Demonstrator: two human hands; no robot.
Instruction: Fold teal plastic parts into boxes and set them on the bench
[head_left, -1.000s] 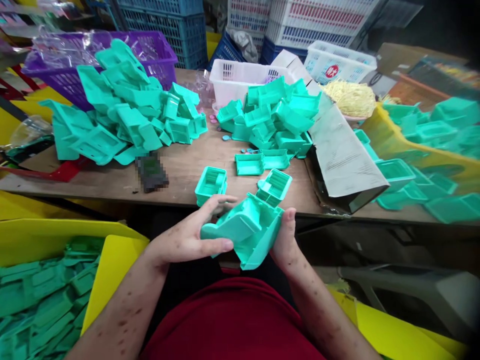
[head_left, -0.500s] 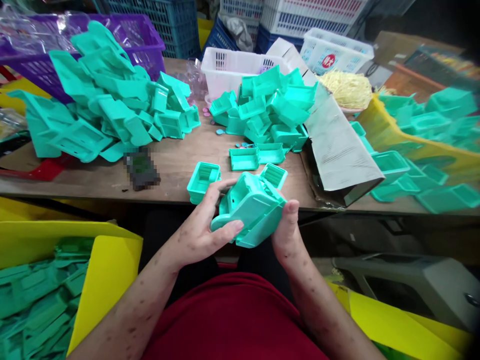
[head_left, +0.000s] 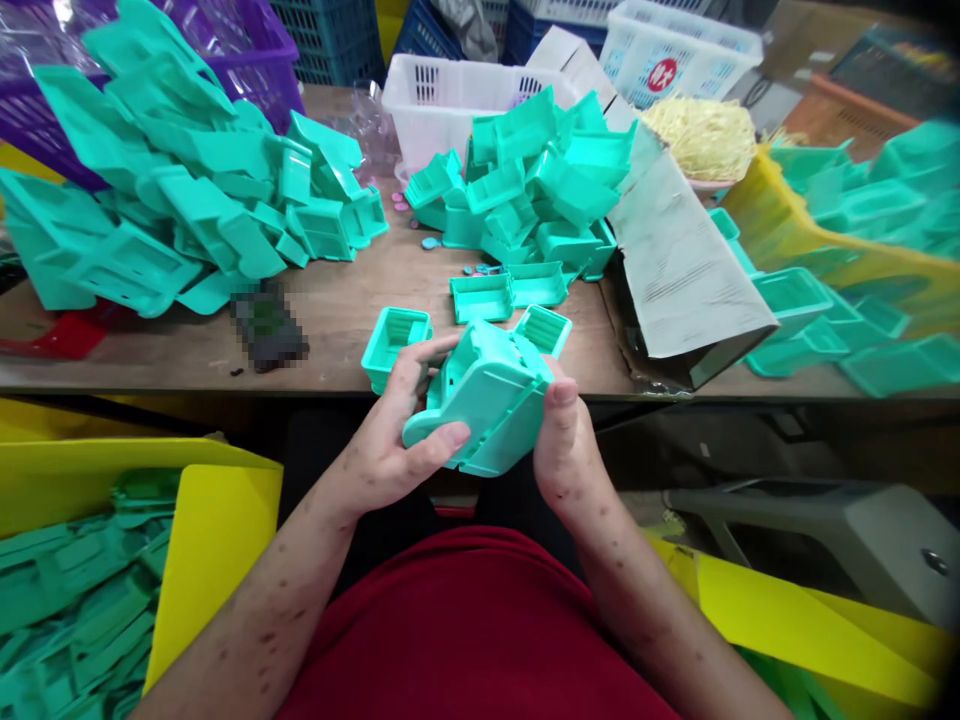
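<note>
Between my two hands, above my lap at the table's front edge, is a turquoise plastic housing (head_left: 487, 400) made of fitted parts, tilted with a rounded tab toward the left. My left hand (head_left: 397, 430) grips that tab side, thumb across the near face and fingers behind it. On the other end, my right hand (head_left: 566, 435) presses with its thumb upright along the edge; its other fingers are hidden behind the part. Just beyond stand a small turquoise bin (head_left: 394, 340) on the left and another turquoise bin (head_left: 545, 328) on the right, partly covered by the housing.
Heaps of turquoise parts lie at the left (head_left: 187, 170) and centre (head_left: 525, 180). A cardboard box (head_left: 690, 260) stands right of centre. Yellow boxes (head_left: 217, 560) flank my lap. A blurred dark object (head_left: 268, 325) lies on the wooden table (head_left: 337, 340).
The view has shifted slightly, so the table things appear higher in it. Both hands keep their hold on the housing, which sits a little closer together at the seam.
</note>
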